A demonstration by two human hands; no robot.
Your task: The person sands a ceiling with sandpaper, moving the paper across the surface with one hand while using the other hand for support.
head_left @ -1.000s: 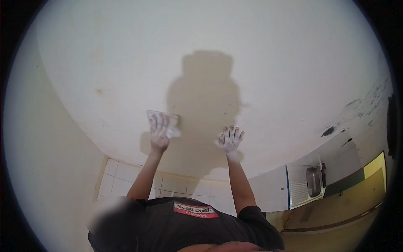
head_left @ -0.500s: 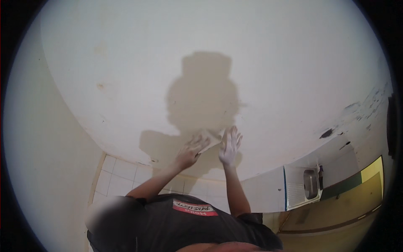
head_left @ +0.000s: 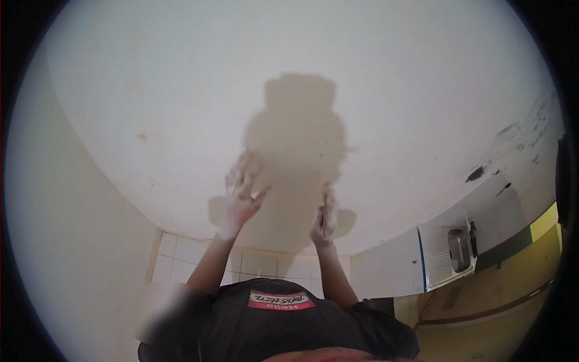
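In front of me is a pale wall [head_left: 392, 151], darkened in the middle by my own shadow. My left hand [head_left: 242, 190], coated in white dust, is raised near the wall with its fingers spread and nothing in it. To its right, my right hand [head_left: 319, 228], also dusty, is closed around a thin sheet [head_left: 327, 212] that looks like sandpaper. The sheet is seen nearly edge-on, so its faces are mostly hidden. Whether either hand touches the wall I cannot tell.
White tiles [head_left: 259, 263] line the lower wall. At the right are a metal sink [head_left: 459, 250] with a ribbed drainer, a brown door-like panel [head_left: 482, 295], and dark patches of damaged paint [head_left: 476, 174]. Another wall [head_left: 78, 199] meets this one at the left.
My left hand has come off the sheet and moved up and left, its fingers spreading. My right hand has gone from flat and open to closed on the sheet, slightly lower.
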